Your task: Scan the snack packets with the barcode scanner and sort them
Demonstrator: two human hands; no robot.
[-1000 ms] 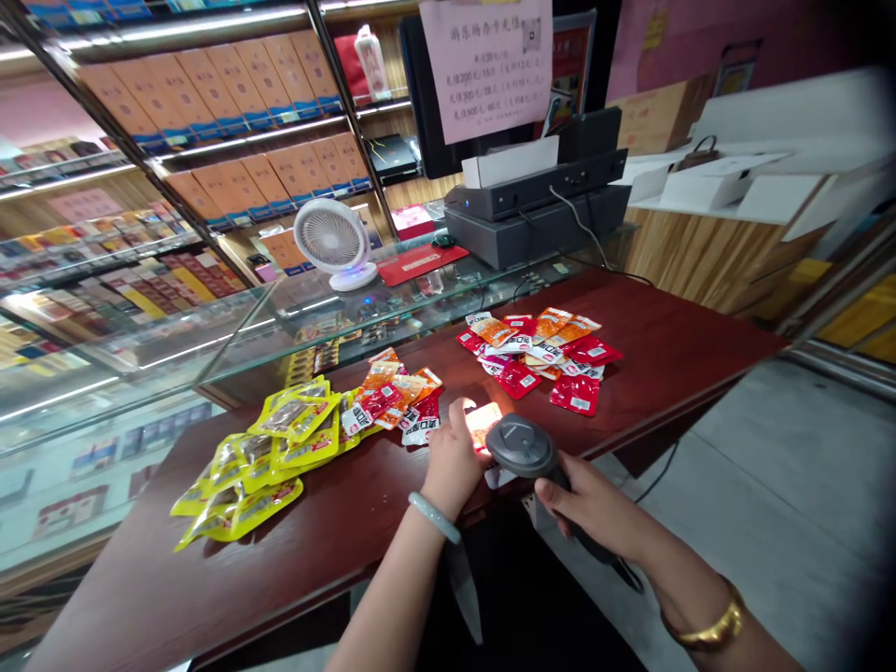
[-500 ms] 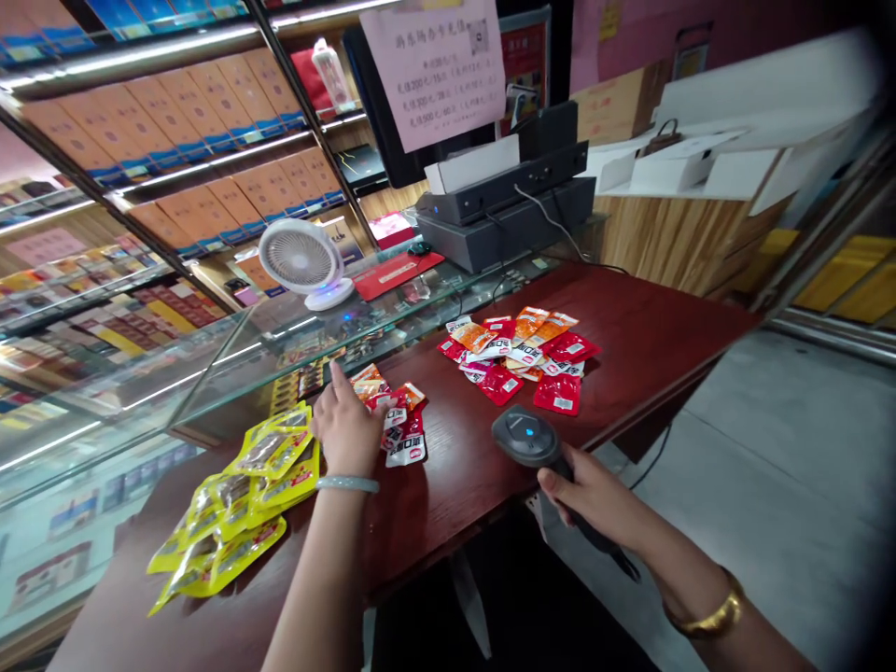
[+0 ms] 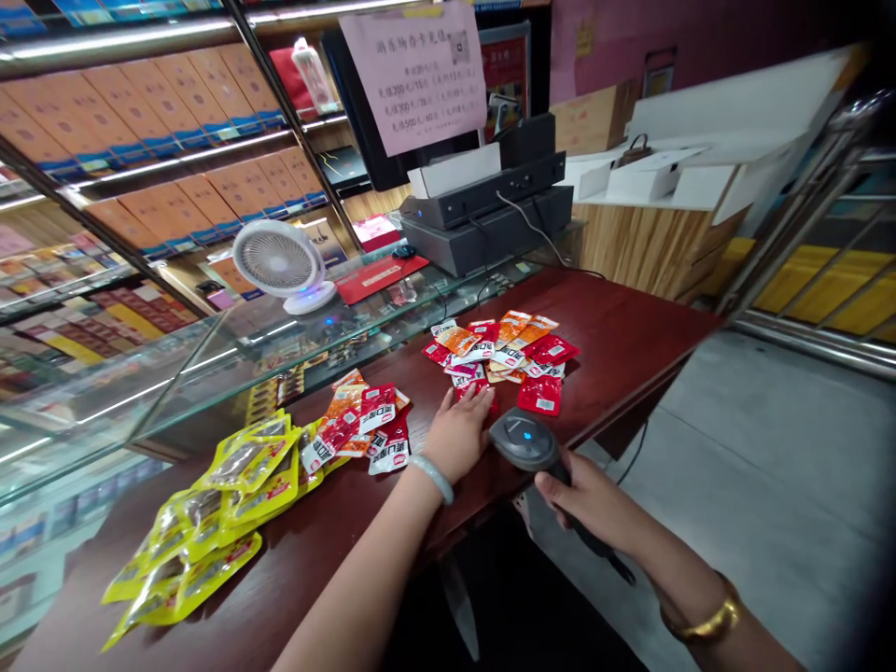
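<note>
My left hand reaches over the dark red tabletop, fingers stretched out and resting on a red snack packet at the near edge of a pile. That pile of small red, orange and white packets lies in the middle. My right hand is wrapped round the handle of a grey barcode scanner, its head just right of my left fingertips. Left of my left hand is a second group of small packets. Beside that group, and partly under it, are several larger yellow pouches.
Behind the wooden tabletop runs a glass display counter with a white fan on it. A cash drawer and a screen with a pink paper sign stand at the back. Grey floor shows at right.
My left hand has moved right, from the left packet group to the middle pile. More red packets now lie on the left group, over the yellow pouches' edge. The scanner stays in my right hand.
</note>
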